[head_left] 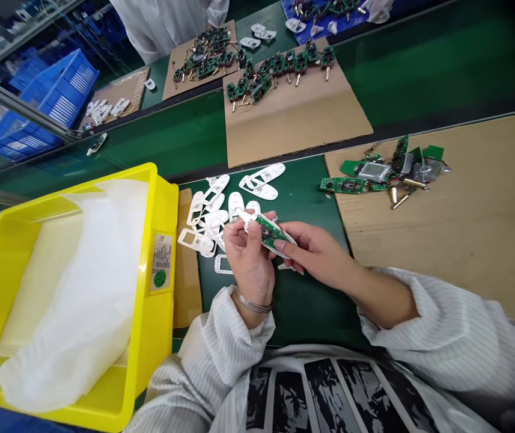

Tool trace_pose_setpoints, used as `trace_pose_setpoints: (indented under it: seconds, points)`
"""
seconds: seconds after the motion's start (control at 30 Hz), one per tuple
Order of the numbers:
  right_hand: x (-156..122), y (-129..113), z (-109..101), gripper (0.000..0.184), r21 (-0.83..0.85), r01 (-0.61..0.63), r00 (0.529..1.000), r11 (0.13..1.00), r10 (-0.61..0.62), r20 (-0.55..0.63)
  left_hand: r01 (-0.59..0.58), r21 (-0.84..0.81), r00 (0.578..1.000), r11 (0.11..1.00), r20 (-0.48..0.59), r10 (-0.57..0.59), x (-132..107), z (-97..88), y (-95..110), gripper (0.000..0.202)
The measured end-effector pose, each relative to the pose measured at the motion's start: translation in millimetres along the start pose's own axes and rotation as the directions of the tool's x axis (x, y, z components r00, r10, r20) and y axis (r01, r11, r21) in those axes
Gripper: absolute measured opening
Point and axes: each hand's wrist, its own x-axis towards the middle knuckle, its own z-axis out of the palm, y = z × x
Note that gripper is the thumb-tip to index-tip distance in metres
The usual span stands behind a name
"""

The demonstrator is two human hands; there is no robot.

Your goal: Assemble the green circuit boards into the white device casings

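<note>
Between my two hands is a green circuit board (268,233) set in a white plastic housing, tilted down to the right. My left hand (250,258) is closed around its upper left end, thumb on top, by a white pointed tip (244,214). At the lower right end, my right hand (313,249) grips the same piece, with the thumb resting on the board. Several loose white plastic housings (198,240) lie just beyond and left of my left hand. To the right, a heap of green boards with brass-coloured tips (395,171) rests on cardboard.
A yellow bin (153,325) lined with white sheet stands at the left. Across the green bench, more circuit boards (279,66) lie on a cardboard sheet (297,126). Blue crates (54,108) stand at the far left. A person in white (162,27) is at the far side.
</note>
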Motion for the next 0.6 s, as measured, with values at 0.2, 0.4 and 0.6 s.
trace_pose_setpoints:
  seconds: [0.2,0.4,0.6]
  points:
    - [-0.8,-3.0,1.6,0.015,-0.067,0.025,0.998,0.997,-0.028,-0.048,-0.037,0.031,0.999,0.999,0.018,0.037,-3.5,2.4,-1.1,0.045]
    - [-1.4,-3.6,1.8,0.011,-0.115,0.004,0.994,0.993,-0.017,-0.106,-0.094,-0.003,0.994,0.996,0.057,0.094,-4.3,2.6,-3.5,0.043]
    - [-1.8,-9.9,0.2,0.020,0.060,-0.038,0.998,0.997,0.041,-0.054,0.002,0.039,0.998,0.999,0.057,-0.004,-5.7,0.9,0.2,0.042]
